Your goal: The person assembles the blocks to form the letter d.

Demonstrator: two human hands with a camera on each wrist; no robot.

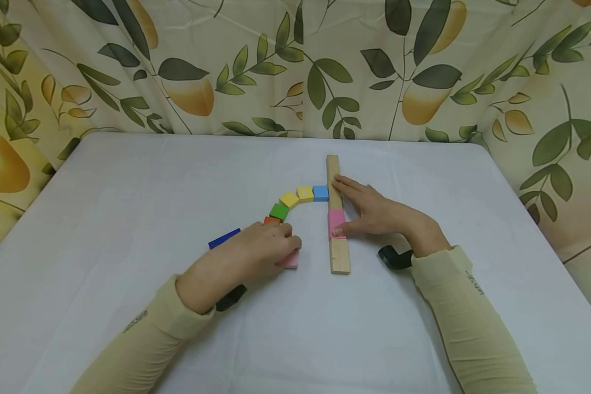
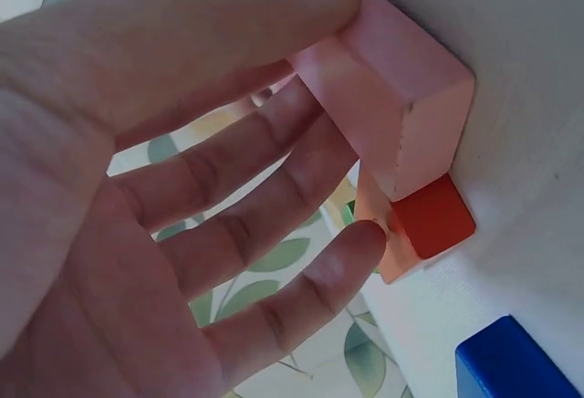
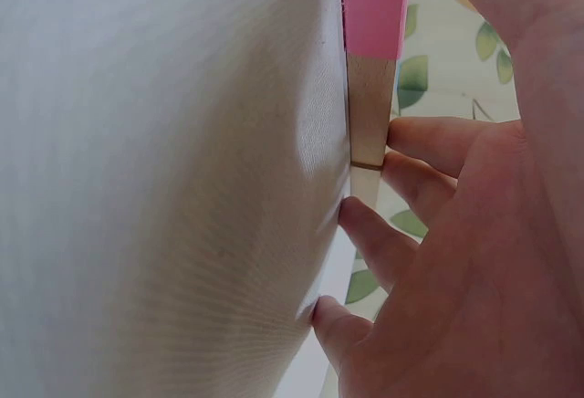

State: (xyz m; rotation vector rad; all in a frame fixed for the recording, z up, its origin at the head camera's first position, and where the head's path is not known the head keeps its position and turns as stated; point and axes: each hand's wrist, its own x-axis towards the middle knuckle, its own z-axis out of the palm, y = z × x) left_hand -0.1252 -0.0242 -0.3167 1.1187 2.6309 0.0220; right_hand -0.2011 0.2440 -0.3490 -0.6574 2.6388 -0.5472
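Observation:
My left hand pinches a light pink block, thumb on one face and fingers behind it. In the left wrist view an orange-red block sits right beside the pink one, near a fingertip. A curve of small blocks runs up from there: a green block, two yellow blocks, and a light blue block at a straight row's side. That row joins plain wooden blocks and a brighter pink section. My right hand rests along the row's right side, fingers spread and fairly straight.
A dark blue block lies left of my left hand. Black wrist cameras hang below both sleeves. White cloth covers the table, and a leaf-patterned curtain hangs behind it.

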